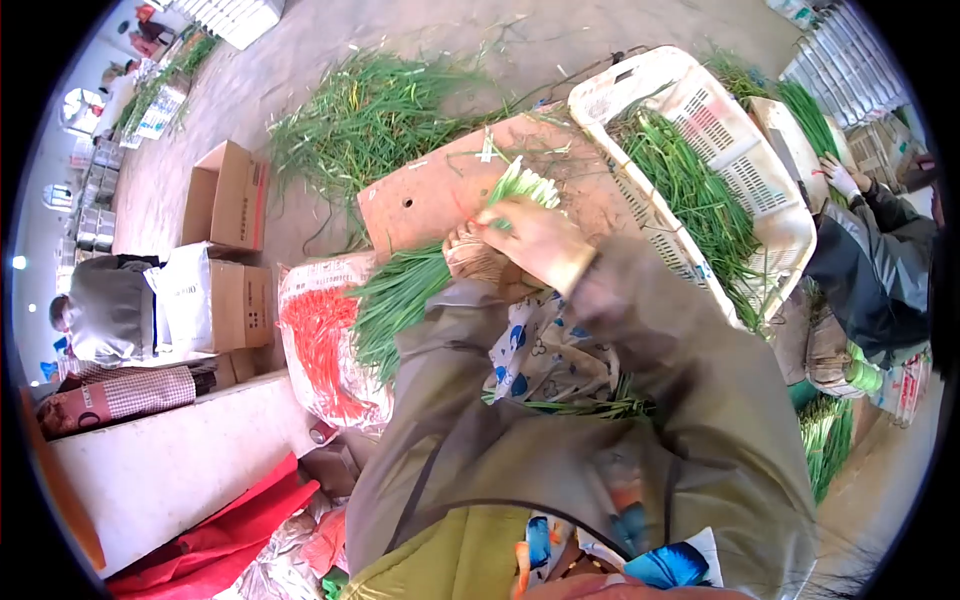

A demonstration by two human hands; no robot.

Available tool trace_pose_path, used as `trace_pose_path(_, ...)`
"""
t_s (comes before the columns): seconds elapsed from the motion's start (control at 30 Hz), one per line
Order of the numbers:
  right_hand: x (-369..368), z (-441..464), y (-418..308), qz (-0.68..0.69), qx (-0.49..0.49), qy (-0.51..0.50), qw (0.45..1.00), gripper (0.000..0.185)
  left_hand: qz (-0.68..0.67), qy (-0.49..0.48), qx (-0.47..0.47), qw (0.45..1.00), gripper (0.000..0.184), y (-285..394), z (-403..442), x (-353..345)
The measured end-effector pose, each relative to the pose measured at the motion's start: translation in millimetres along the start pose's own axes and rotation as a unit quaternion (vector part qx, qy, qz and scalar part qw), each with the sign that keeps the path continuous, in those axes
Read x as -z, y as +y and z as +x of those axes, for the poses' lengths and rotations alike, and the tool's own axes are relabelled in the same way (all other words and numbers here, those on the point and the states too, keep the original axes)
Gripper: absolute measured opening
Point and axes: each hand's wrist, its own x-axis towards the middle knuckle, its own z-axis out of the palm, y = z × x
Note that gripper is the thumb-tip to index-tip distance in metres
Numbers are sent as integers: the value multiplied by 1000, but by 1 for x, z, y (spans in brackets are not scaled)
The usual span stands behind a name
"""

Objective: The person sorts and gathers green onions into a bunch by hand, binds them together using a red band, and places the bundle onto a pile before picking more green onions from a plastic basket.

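A bunch of long green stalks (pixel 400 300) lies at the near edge of a brown board (pixel 430 195), its pale cut ends pointing up and to the right. My left hand (pixel 473 257) is wrapped round the bunch near those ends. Just above and to the right, my right hand (pixel 535 240) pinches a thin red tie (pixel 463 208) that sticks out past its fingertips. Many more red ties (pixel 325 335) lie on a bag to the left of the bunch.
A white crate (pixel 740 130) of green stalks stands right of the board. Loose stalks (pixel 370 120) cover the floor beyond it. Cardboard boxes (pixel 225 200) are at the left. A co-worker's gloved hand (pixel 838 180) touches stalks at the far right; another person (pixel 110 310) is at the left.
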Motion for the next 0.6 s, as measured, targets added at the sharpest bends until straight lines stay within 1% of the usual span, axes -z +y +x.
trace_pose_path(0.03, 21, -23, 1, 26, -15, 13, 999, 27, -45, -41, 15, 998, 58, -1, 3, 28)
trace_pose_path(0.07, 41, -47, 1, 47, -50, 5, 998, 22, -90, -83, 30, 992, 67, -5, 3, 48)
trace_pose_path(0.1, 46, -73, 15, 103, -38, 55, 992, 24, -144, -46, 32, 988, 83, -13, -2, 56)
trace_pose_path(0.13, 52, -97, 26, 201, -119, 11, 972, 25, -143, -36, 29, 989, 83, -19, -5, 71)
trace_pose_path(0.17, 56, -120, 28, 350, -243, -66, 902, 28, -207, 23, 27, 978, 85, -25, -10, 91)
trace_pose_path(0.2, 57, -137, 28, 385, -270, -133, 872, 31, -268, 82, 22, 960, 87, -29, -13, 107)
trace_pose_path(0.27, 45, -158, 13, 450, -308, -198, 815, 30, -457, 92, 17, 885, 68, -28, -14, 135)
trace_pose_path(0.3, 39, -161, 2, 491, -320, -234, 775, 32, -743, 20, 31, 668, 62, -17, -27, 186)
trace_pose_path(0.33, 31, -163, -9, 530, -333, -271, 731, 34, -889, -69, 71, 448, 46, -13, -31, 204)
trace_pose_path(0.37, 17, -164, -3, 605, -298, -351, 650, 38, -959, -130, 155, 197, 34, -10, -35, 222)
trace_pose_path(0.4, 23, -163, -23, 606, -293, -348, 652, 38, -968, -148, 125, 162, 38, 2, -53, 251)
trace_pose_path(0.43, 34, -161, -54, 648, -261, -227, 679, 42, -959, -121, 74, 246, 40, -4, -70, 240)
trace_pose_path(0.47, 40, -153, -63, 721, -203, -200, 631, 45, -940, -94, 21, 327, 41, -9, -88, 229)
trace_pose_path(0.5, 46, -145, -71, 790, -142, -182, 568, 49, -844, -44, -104, 525, 42, -4, -97, 240)
trace_pose_path(0.53, 58, -143, -74, 798, -133, -164, 564, 46, -611, 85, -195, 762, 44, 2, -105, 250)
trace_pose_path(0.57, 69, -142, -78, 806, -124, -147, 559, 44, -426, 223, -227, 847, 47, 8, -113, 260)
trace_pose_path(0.6, 81, -140, -82, 814, -114, -130, 555, 42, -522, 164, -231, 805, 53, 12, -119, 266)
